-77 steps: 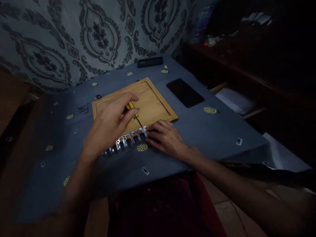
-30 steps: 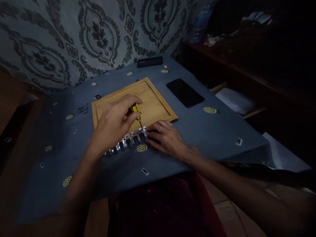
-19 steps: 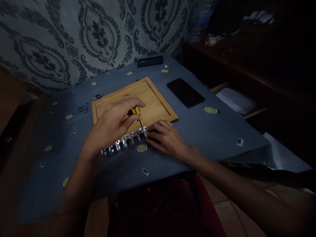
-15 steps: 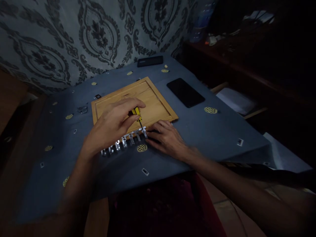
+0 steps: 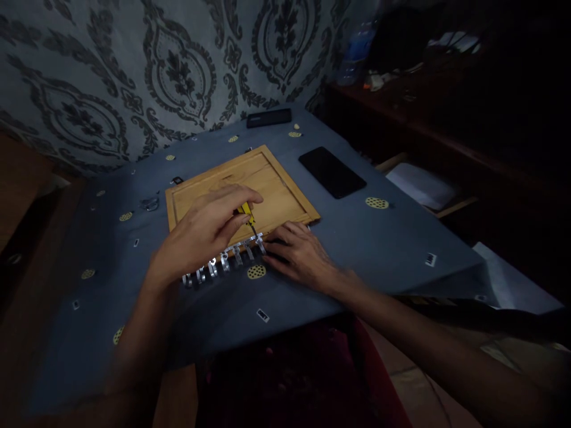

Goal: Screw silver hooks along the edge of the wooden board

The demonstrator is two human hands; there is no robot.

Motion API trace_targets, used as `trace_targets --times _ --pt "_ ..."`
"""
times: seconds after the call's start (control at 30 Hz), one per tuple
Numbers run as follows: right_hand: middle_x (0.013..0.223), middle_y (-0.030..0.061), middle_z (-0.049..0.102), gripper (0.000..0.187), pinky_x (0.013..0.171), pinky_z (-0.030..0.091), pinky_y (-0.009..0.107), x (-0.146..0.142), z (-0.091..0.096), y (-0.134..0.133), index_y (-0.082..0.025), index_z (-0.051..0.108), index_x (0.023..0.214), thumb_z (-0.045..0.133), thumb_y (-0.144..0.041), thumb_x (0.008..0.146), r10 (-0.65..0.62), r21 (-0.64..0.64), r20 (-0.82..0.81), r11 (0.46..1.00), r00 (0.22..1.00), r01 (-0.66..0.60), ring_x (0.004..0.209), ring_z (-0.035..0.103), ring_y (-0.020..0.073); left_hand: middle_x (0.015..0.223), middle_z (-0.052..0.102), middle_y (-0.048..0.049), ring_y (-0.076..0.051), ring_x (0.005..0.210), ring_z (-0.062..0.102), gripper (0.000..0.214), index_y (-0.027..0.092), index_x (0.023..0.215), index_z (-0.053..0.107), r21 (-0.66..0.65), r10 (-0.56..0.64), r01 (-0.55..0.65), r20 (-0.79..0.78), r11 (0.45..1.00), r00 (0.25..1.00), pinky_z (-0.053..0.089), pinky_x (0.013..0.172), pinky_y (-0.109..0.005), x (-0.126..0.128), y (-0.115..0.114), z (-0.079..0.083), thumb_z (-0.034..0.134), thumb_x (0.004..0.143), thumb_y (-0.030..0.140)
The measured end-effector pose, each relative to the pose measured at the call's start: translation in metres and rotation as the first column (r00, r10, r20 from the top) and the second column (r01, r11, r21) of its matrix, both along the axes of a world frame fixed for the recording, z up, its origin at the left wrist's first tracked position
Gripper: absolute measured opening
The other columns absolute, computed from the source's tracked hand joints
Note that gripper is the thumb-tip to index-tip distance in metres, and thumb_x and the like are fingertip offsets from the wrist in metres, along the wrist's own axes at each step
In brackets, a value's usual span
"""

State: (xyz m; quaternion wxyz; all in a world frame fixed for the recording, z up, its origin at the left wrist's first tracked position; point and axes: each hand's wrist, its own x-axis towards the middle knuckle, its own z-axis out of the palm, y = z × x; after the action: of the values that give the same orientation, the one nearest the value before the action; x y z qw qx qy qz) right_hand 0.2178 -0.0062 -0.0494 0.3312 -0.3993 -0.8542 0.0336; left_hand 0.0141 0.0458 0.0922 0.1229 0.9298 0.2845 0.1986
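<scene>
My left hand (image 5: 196,229) is closed around the yellow handle of a screwdriver (image 5: 247,211), reaching over the wooden board (image 5: 267,187). The screwdriver's shaft slants down, its tip at the right end of a shiny metal hook rail (image 5: 237,254). This rail runs along the board's near edge, with several hooks hanging toward me. My right hand (image 5: 301,254) rests on the table at the rail's right end, its fingertips gripping there beside the screwdriver tip. Any screw under the tip is too small to make out.
A black phone (image 5: 332,171) lies right of the board, and a dark phone-shaped case (image 5: 269,117) near the wall. Scissors (image 5: 149,204) lie on the left of the blue tablecloth (image 5: 312,321). A water bottle (image 5: 357,53) stands on the dark desk beside an open drawer (image 5: 423,184).
The view has shifted slightly, so everything sits a little lower. Both hands keep their places at the rail, and the left fingers have turned slightly on the screwdriver's handle.
</scene>
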Motion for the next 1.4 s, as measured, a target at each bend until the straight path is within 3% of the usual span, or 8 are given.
trace_targets --times 0.23,0.5,0.87,1.4 --pt "0.098 0.0077 0.07 0.021 0.081 0.043 0.038 0.0 0.001 0.0 -0.017 0.075 0.1 0.06 -0.031 0.099 -0.001 0.024 0.0 1.0 1.0 0.001 0.094 0.057 0.0236 0.12 0.072 -0.0076 -0.021 0.114 0.068 0.024 0.019 0.12 0.063 -0.025 0.012 -0.012 0.002 1.0 1.0 0.055 0.096 -0.033 -0.002 0.0 0.001 0.05 0.099 0.018" --pt "0.101 0.0086 0.071 0.022 0.083 0.045 0.041 0.001 -0.002 0.0 -0.02 0.076 0.103 0.058 -0.032 0.1 0.002 -0.001 0.001 1.0 1.0 -0.002 0.095 0.057 0.0245 0.115 0.073 -0.0067 -0.021 0.104 0.07 0.024 0.018 0.118 0.064 0.02 0.164 -0.165 0.05 0.986 0.985 0.054 0.095 -0.032 -0.009 -0.001 0.009 0.057 0.096 0.024" --pt "0.099 0.0078 0.071 0.022 0.081 0.044 0.038 0.0 0.0 0.0 -0.017 0.075 0.102 0.058 -0.031 0.1 0.001 0.041 -0.005 0.999 1.0 -0.001 0.094 0.057 0.0236 0.11 0.073 -0.0062 -0.02 0.101 0.07 0.021 0.018 0.116 0.064 0.037 0.106 -0.106 0.004 0.994 0.994 0.056 0.088 -0.029 0.002 -0.001 0.003 0.057 0.096 0.019" --pt "0.099 0.0072 0.071 0.021 0.08 0.043 0.037 0.0 0.0 0.0 -0.018 0.075 0.1 0.058 -0.031 0.101 -0.005 0.05 0.012 0.999 1.0 0.004 0.093 0.056 0.0234 0.117 0.072 -0.007 -0.02 0.11 0.068 0.022 0.016 0.12 0.062 0.031 0.021 -0.02 -0.024 0.999 0.999 0.053 0.093 -0.028 0.0 0.0 0.001 0.056 0.099 0.018"
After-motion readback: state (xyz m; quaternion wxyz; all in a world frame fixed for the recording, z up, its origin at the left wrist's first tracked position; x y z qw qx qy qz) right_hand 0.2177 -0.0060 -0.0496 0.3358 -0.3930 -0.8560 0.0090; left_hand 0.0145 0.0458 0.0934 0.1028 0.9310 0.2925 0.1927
